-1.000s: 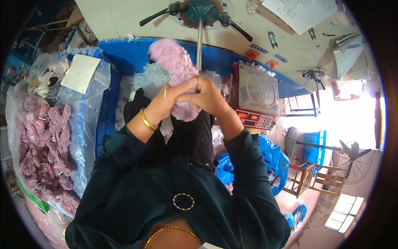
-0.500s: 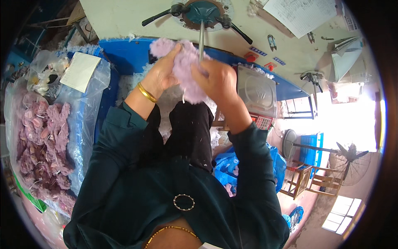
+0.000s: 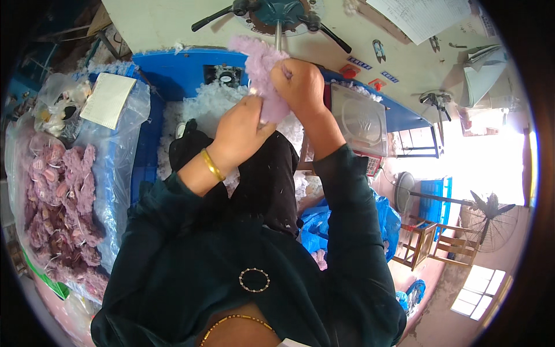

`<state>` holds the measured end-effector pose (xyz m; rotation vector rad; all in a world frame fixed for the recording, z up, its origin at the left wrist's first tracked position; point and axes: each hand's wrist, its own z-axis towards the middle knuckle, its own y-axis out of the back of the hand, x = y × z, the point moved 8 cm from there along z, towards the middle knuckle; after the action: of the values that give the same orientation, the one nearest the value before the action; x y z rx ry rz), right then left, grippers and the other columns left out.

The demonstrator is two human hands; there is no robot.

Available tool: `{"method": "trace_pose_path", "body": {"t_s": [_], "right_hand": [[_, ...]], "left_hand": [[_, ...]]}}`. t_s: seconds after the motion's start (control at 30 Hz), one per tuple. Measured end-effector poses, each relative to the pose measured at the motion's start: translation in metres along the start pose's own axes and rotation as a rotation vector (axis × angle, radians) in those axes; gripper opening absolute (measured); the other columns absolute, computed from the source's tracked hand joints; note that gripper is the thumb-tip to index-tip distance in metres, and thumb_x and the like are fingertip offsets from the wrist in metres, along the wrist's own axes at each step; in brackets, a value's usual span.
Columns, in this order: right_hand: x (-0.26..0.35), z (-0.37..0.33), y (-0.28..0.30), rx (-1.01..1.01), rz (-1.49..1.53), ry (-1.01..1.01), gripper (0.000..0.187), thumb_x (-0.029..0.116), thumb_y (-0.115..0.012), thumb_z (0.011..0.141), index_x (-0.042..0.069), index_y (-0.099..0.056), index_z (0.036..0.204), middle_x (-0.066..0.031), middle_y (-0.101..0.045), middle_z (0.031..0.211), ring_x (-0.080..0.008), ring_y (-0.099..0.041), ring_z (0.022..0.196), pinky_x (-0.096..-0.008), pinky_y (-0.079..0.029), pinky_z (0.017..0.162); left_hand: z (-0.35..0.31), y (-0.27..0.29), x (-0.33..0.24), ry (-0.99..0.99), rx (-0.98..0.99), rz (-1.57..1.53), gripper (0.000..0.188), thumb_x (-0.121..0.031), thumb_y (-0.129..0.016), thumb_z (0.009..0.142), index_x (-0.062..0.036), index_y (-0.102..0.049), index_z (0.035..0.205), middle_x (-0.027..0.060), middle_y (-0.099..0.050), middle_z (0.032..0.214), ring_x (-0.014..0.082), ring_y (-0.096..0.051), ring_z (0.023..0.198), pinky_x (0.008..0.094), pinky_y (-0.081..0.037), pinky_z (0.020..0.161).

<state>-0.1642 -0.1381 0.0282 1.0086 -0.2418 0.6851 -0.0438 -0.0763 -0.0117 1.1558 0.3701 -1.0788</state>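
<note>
Blue and full of white stuffing, a big bin sits in front of the person, with a metal nozzle coming down from a green machine just above it. Right at that nozzle is a fluffy purple toy skin. The right hand is closed tight around the toy skin, just below the nozzle. The left hand pinches its lower end between thumb and fingers, a little farther from the nozzle.

The toy skin could slip off the nozzle if either hand lets go a bit, and then stuffing might blow out into the bin and onto the dark lap. Squeezing too hard could also tear a seam, I think.

Right of the nozzle stands a weighing scale with a shiny tray. Far left of the nozzle lies a clear plastic bag full of more purple toy skins. Bright windows and a standing fan are far off to the right.
</note>
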Motion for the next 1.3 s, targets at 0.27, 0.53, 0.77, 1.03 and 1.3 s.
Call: {"method": "trace_pose_path", "body": {"t_s": [0.27, 0.53, 0.77, 1.03, 1.3], "right_hand": [[-0.027, 0.061, -0.027, 0.049, -0.094, -0.183, 0.029, 0.033, -0.062, 0.07, 0.005, -0.06, 0.062, -0.0198, -0.059, 0.065, -0.04, -0.058, 0.063, -0.0464, -0.045, 0.055], [-0.026, 0.041, -0.025, 0.012, -0.18, -0.194, 0.029, 0.033, -0.061, 0.07, 0.005, -0.06, 0.062, -0.0179, -0.06, 0.066, -0.0397, -0.06, 0.065, -0.0467, -0.047, 0.056], [-0.008, 0.028, -0.015, 0.118, -0.159, -0.209, 0.03, 0.031, -0.061, 0.071, 0.003, -0.058, 0.06, -0.02, -0.058, 0.065, -0.0394, -0.059, 0.063, -0.0462, -0.046, 0.054], [-0.025, 0.031, -0.024, 0.1, 0.076, -0.305, 0.031, 0.031, -0.063, 0.071, 0.0, -0.063, 0.066, -0.0214, -0.06, 0.067, -0.0389, -0.061, 0.064, -0.0446, -0.047, 0.058], [-0.047, 0.042, -0.033, 0.03, 0.125, -0.336, 0.032, 0.032, -0.063, 0.072, 0.001, -0.062, 0.064, -0.0207, -0.058, 0.063, -0.0385, -0.06, 0.062, -0.045, -0.046, 0.057]], "left_hand": [[0.038, -0.024, 0.067, 0.664, 0.117, -1.391, 0.016, -0.018, -0.063, 0.089, -0.0046, -0.056, 0.083, 0.0027, -0.06, 0.077, 0.0136, -0.064, 0.073, 0.0283, -0.056, 0.071], [0.015, -0.037, 0.025, 0.619, -0.092, -1.277, 0.009, -0.013, -0.058, 0.093, -0.0046, -0.061, 0.096, -0.0018, -0.062, 0.08, 0.0081, -0.056, 0.067, 0.0247, -0.05, 0.066], [0.007, -0.003, 0.009, -0.022, -0.198, -0.29, 0.014, -0.009, -0.064, 0.082, 0.0036, -0.063, 0.089, 0.0155, -0.067, 0.083, 0.0279, -0.066, 0.079, 0.0369, -0.049, 0.066], [0.026, -0.007, 0.016, 0.226, -0.134, -0.792, 0.022, -0.015, -0.061, 0.09, 0.0035, -0.063, 0.078, 0.0101, -0.06, 0.056, 0.0155, -0.059, 0.048, 0.0295, -0.045, 0.047], [0.052, -0.017, 0.05, 0.31, -0.128, -0.659, 0.018, -0.019, -0.061, 0.092, -0.0013, -0.064, 0.091, -0.0016, -0.059, 0.071, 0.0076, -0.052, 0.059, 0.0242, -0.044, 0.054]]}}
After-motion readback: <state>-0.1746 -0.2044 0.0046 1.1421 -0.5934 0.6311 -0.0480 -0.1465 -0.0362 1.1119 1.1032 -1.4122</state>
